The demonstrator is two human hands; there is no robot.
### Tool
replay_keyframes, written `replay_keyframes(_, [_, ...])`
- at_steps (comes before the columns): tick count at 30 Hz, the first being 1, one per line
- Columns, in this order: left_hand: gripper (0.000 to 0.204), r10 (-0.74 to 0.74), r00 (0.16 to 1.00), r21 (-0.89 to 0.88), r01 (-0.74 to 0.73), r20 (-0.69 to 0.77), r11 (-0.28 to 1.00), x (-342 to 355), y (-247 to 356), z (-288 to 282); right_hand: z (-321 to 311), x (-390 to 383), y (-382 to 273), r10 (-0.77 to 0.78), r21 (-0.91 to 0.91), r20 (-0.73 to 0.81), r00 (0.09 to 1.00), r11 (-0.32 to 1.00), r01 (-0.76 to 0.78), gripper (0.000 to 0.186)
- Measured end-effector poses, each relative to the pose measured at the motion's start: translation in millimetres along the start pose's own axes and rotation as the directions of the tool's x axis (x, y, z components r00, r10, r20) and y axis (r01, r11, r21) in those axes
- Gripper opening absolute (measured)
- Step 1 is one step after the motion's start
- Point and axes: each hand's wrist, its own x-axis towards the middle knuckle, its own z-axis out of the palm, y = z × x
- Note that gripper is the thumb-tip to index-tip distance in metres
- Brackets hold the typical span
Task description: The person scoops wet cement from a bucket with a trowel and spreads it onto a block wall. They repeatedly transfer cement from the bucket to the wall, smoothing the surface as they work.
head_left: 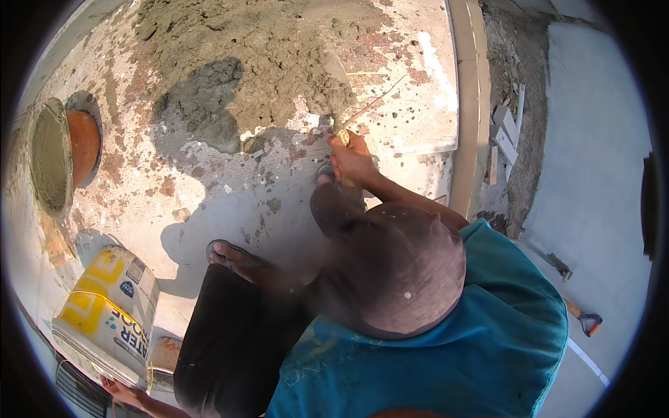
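My right hand (353, 161) is closed round the yellowish handle of a trowel (325, 123), whose small grey blade lies at the near edge of a spread of wet mortar (279, 76). Part of the blade is hard to make out. At the lower left my left hand (122, 391) reaches to the rim of a white and yellow bucket (111, 292), its fingers bent against the edge. That bucket appears to stand upright, and its inside is hidden. Further up on the left is an orange-brown tub (82, 146) filled with smooth grey cement.
My sandalled feet (233, 256) are on the stained slab beside the mortar. A thin stick (376, 99) lies right of the trowel. Along the right runs a raised tan edging (468, 104), with white block pieces (504, 132) beyond. A tool handle with a grip (589, 322) lies far right.
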Motion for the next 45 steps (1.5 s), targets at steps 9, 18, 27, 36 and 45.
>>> replay_keyframes(9, [0.057,-0.183,0.983,-0.057,0.181,-0.029,0.982,1,14,2,25,-29,-131,-0.147,-0.221,0.280,0.949,0.952,0.213,0.034])
replay_keyframes(18, [0.061,0.034,0.999,0.153,-0.039,0.029,0.987,-2,-71,-23,-51,28,-124,-0.607,-0.602,-0.094,0.789,0.666,0.440,0.040])
replay_keyframes(27, [0.057,-0.212,0.977,-0.141,0.213,0.023,0.967,1,-14,2,51,41,-135,-0.114,-0.044,0.353,0.929,0.989,0.138,0.023])
replay_keyframes(36, [0.056,-0.136,0.989,-0.096,0.141,0.056,0.985,-2,-21,1,42,-12,-180,-0.728,-0.774,0.277,0.627,0.217,0.595,0.038])
replay_keyframes(45, [0.060,-0.189,0.981,-0.186,0.196,0.051,0.963,-3,-41,3,70,-7,-197,-0.395,-0.803,0.540,0.743,0.023,0.595,0.045])
